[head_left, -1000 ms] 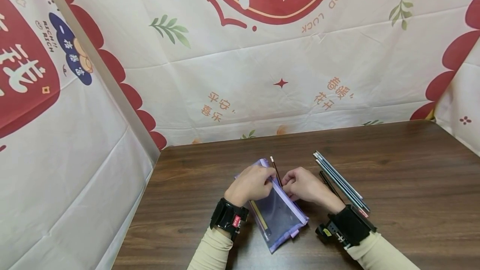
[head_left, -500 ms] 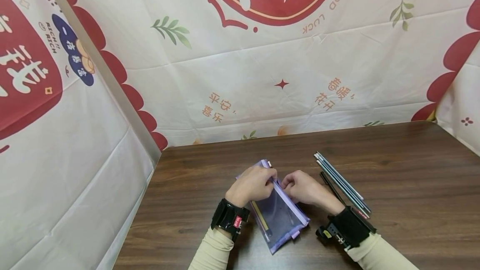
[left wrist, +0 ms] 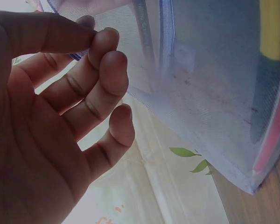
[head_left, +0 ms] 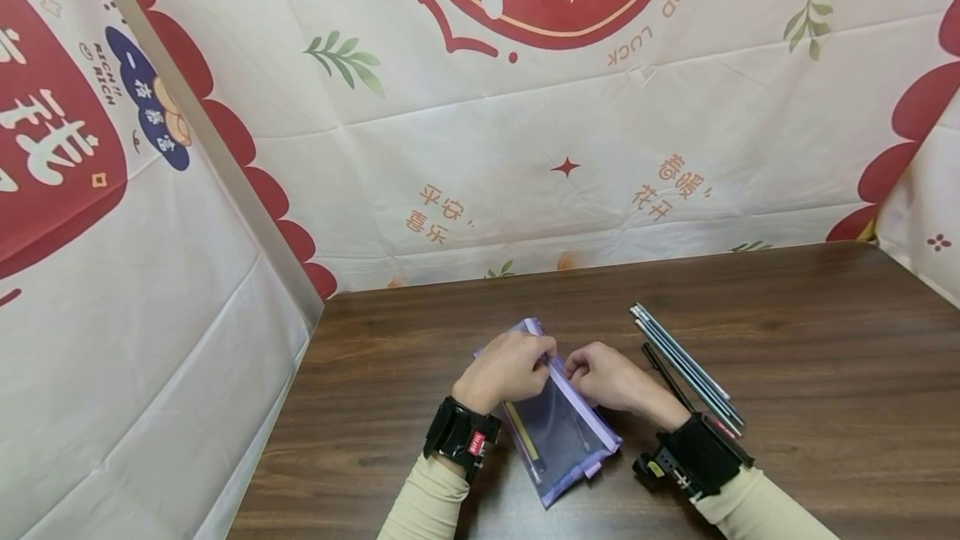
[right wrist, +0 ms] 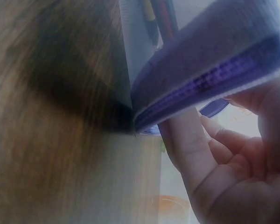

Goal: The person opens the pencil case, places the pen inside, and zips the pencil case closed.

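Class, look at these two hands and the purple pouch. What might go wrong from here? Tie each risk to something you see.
1. The left hand pinches the purple pouch near its upper edge; if that pinch loosened, the edge might slump.
2. Loose pencils lie close to the right forearm; a sweep of it might scatter them.
3. Inside, a red pencil ends near a corner and might poke the mesh.
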`<action>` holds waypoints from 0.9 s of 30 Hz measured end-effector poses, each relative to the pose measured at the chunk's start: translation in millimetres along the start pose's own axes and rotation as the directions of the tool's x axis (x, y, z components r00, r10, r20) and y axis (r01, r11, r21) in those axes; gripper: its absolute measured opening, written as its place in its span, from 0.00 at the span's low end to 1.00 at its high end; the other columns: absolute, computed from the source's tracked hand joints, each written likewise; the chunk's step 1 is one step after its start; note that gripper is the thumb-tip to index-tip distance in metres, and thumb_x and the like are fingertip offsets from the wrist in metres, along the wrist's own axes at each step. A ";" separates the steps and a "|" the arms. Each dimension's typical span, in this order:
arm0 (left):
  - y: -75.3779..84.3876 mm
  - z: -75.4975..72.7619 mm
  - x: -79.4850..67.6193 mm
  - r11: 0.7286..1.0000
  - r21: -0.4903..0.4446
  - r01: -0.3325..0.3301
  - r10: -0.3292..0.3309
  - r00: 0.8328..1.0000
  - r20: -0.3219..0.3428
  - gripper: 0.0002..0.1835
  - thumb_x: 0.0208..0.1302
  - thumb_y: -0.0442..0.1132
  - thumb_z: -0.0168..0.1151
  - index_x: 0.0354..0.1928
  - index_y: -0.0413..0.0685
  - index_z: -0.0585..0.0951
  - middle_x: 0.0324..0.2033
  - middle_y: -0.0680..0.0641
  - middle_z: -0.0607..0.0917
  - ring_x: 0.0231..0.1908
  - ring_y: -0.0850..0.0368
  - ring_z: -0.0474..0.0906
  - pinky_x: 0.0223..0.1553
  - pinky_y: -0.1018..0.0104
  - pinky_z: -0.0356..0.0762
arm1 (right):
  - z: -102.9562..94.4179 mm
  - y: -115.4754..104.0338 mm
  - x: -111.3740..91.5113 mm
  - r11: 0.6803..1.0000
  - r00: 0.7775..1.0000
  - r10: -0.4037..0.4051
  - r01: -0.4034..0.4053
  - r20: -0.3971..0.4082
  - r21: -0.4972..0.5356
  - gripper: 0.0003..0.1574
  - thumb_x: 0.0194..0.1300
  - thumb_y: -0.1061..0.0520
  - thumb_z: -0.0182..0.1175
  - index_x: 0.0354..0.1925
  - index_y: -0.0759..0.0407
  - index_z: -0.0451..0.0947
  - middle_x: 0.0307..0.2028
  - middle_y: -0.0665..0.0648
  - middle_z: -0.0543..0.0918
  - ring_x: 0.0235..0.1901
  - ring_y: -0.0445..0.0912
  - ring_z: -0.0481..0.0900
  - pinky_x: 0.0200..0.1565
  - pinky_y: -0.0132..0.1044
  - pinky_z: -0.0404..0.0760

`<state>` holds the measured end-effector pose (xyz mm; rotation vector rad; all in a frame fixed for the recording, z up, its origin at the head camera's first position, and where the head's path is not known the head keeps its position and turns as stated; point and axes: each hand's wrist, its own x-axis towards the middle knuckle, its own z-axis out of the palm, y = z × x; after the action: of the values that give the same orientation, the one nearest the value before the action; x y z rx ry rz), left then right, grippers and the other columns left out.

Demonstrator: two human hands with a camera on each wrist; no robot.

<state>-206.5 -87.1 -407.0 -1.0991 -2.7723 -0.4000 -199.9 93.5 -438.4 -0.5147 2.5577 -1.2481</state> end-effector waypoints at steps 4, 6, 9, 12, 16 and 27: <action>0.0 -0.5 0.0 1.000 0.006 -0.002 0.002 1.000 0.002 0.06 0.51 0.33 0.57 0.29 0.51 0.80 0.20 0.57 0.76 0.21 0.65 0.69 0.21 0.75 0.65 | -0.8 -0.6 0.3 1.000 1.000 0.008 -0.008 0.001 -0.020 0.11 0.50 0.71 0.50 0.27 0.63 0.78 0.17 0.51 0.73 0.16 0.40 0.70 0.19 0.31 0.69; -0.1 -0.5 0.0 1.000 0.008 -0.002 0.002 1.000 0.006 0.06 0.51 0.33 0.57 0.30 0.51 0.80 0.21 0.57 0.76 0.21 0.65 0.69 0.22 0.75 0.65 | -0.8 -0.5 0.5 1.000 1.000 0.008 -0.008 0.002 -0.021 0.11 0.50 0.71 0.50 0.28 0.63 0.78 0.18 0.51 0.73 0.16 0.40 0.70 0.19 0.31 0.69; -0.2 -0.6 0.1 1.000 0.009 -0.001 0.000 1.000 0.012 0.06 0.51 0.33 0.57 0.31 0.51 0.80 0.21 0.57 0.77 0.21 0.65 0.69 0.22 0.75 0.66 | -0.6 0.6 1.0 1.000 1.000 0.004 -0.004 0.005 -0.017 0.11 0.50 0.71 0.49 0.28 0.63 0.78 0.18 0.51 0.73 0.16 0.40 0.70 0.19 0.31 0.68; -0.5 -0.5 0.4 1.000 0.009 -0.002 0.002 1.000 0.016 0.07 0.52 0.33 0.57 0.32 0.51 0.81 0.22 0.57 0.77 0.21 0.65 0.69 0.22 0.75 0.66 | -0.3 1.2 0.9 1.000 1.000 -0.001 0.001 0.007 -0.012 0.12 0.50 0.71 0.48 0.27 0.63 0.78 0.17 0.51 0.72 0.16 0.40 0.69 0.19 0.31 0.67; -1.0 0.2 0.4 1.000 0.007 -0.001 0.001 1.000 0.022 0.07 0.52 0.33 0.57 0.32 0.51 0.81 0.22 0.57 0.77 0.21 0.65 0.69 0.22 0.75 0.65 | -0.5 0.6 0.3 1.000 1.000 -0.014 0.014 0.010 -0.013 0.12 0.50 0.72 0.48 0.28 0.63 0.78 0.18 0.51 0.72 0.16 0.40 0.69 0.19 0.31 0.68; -1.0 -0.4 0.3 1.000 0.011 -0.001 0.001 1.000 0.016 0.07 0.51 0.33 0.57 0.31 0.52 0.81 0.22 0.57 0.78 0.22 0.65 0.70 0.23 0.75 0.67 | 0.0 0.3 0.1 1.000 1.000 -0.024 0.024 0.019 -0.016 0.12 0.51 0.71 0.48 0.28 0.62 0.77 0.18 0.50 0.71 0.16 0.40 0.68 0.19 0.31 0.66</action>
<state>-207.4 -87.7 -406.8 -1.1059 -2.7841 -0.3771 -200.0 93.7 -438.6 -0.5592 2.5550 -1.2258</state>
